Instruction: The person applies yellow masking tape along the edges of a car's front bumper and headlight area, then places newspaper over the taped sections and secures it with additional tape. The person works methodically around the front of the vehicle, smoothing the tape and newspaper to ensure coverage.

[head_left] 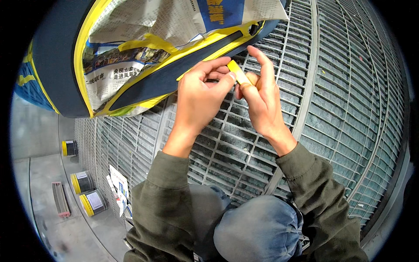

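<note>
A short piece of yellow masking tape (235, 71) is stretched between my two hands. My left hand (196, 96) is closed, its fingertips and thumb at the tape's left edge. With its thumb and curled fingers, my right hand (265, 102) pinches the tape's lower right end, while its index finger stays raised. Just beyond my hands lies a dark blue curved body panel, seemingly a car bumper (56, 56). Newspaper sheets (144, 22) cover much of it, edged with yellow tape strips (150, 42). A long dark strip of the panel (152, 81) shows between taped edges.
Metal floor grating (349, 87) spreads under the panel and to the right. At the lower left, several yellow-and-dark round cans (92, 203), a long narrow reddish-grey object (60, 200) and crumpled printed paper (118, 185) lie about. My knee (257, 229) is bent below my hands.
</note>
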The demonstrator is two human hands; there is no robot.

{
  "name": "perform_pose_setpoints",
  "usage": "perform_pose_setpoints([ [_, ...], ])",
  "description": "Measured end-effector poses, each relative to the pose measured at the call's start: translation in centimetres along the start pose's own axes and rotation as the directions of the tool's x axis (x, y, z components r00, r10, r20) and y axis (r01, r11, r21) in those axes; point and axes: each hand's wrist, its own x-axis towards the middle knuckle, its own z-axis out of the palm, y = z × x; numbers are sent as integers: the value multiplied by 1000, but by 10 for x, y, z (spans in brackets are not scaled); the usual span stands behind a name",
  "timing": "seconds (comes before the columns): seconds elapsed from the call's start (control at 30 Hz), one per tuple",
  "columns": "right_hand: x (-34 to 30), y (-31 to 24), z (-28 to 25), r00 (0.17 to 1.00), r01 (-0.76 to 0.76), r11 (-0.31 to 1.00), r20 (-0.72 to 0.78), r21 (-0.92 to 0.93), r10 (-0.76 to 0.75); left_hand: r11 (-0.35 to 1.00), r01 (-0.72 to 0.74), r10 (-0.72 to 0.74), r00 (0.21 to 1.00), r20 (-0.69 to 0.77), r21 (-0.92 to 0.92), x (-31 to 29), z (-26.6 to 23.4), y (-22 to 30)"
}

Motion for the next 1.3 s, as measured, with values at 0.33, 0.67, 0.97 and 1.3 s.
perform_pose_setpoints([
  [0.33, 0, -1, -16, 986, 120, 972, 136, -202, -94, 981, -54, 35, 994, 101, 187, -2, 0, 8],
  [0.67, 12, -5, -12, 1000, -1, 937, 18, -349, 8, 765, -275, 341, 940, -4, 583, -4, 2, -8],
  [0.97, 21, -5, -9, 890, -448, 877, -2, 174, 455, 657, -350, 542, 835, -96, 668, -5, 1, -4],
  [1.3, -16, 19, -24, 851, -484, 818, -51, 312, 523, 872, -198, 310, 931, -193, 448, 25, 6, 24],
])
